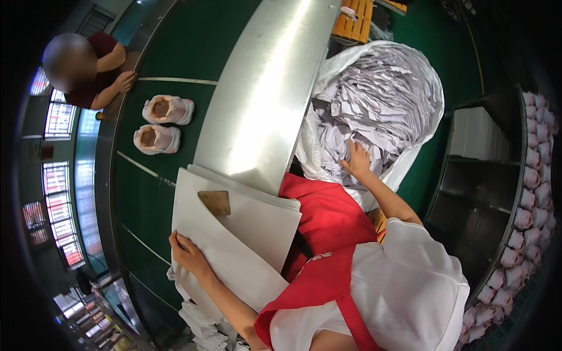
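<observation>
A stack of large white paper sheets point(263, 225) lies at the near end of the metal table. My left hand point(188, 255) is at the left edge of the top sheet point(225, 251), its fingers curled on that edge. A small brown rectangular piece point(215, 203) rests on the stack, partly beside the top sheet's slanting edge. To the right, my right hand point(358, 159) reaches into a big white sack point(434, 93) packed with crumpled thin paper point(380, 93). Its thumb and forefinger are apart, touching the paper; the other fingers are partly hidden.
The shiny metal table point(263, 76) runs away from me. Left of it, a pair of pale shoes point(164, 110) stands on a green conveyor belt point(193, 52). A person point(96, 70) leans at its far side. At right, a dark shelf point(480, 181) stands near rows of wrapped shoes point(527, 181).
</observation>
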Demonstrator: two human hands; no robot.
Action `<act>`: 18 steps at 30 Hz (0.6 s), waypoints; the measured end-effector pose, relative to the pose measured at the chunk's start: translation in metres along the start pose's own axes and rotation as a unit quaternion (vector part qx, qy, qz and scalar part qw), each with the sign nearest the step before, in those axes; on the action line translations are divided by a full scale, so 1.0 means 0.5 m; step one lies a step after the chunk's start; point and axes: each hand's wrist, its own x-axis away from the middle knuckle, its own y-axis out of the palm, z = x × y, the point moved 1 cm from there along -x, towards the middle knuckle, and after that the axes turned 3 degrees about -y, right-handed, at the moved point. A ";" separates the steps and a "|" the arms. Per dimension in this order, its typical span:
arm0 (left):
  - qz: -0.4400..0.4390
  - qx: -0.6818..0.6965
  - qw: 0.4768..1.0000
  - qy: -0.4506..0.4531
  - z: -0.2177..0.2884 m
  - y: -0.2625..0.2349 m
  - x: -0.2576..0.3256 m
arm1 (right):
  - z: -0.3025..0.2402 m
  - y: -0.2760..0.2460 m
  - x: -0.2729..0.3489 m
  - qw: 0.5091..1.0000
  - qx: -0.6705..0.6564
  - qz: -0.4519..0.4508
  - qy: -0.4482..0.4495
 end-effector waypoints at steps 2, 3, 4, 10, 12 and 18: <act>0.000 0.011 1.000 -0.018 0.000 -0.005 0.004 | -0.026 -0.006 -0.028 0.989 0.058 0.080 -0.108; -0.004 0.010 1.000 -0.022 0.002 -0.007 0.005 | -0.039 -0.003 -0.036 0.977 0.085 0.116 -0.159; -0.008 0.012 1.000 -0.021 0.007 -0.007 0.002 | -0.040 0.012 -0.047 0.976 0.094 0.104 -0.167; -0.007 0.029 0.999 -0.014 0.004 -0.001 0.002 | 0.003 0.047 -0.097 0.998 -0.008 -0.016 -0.057; -0.016 0.047 0.999 -0.019 0.001 -0.005 0.002 | 0.005 0.019 -0.089 0.993 -0.094 0.053 -0.044; -0.050 0.159 0.986 -0.031 0.002 -0.017 0.004 | 0.089 -0.039 -0.058 0.871 -0.487 0.022 0.055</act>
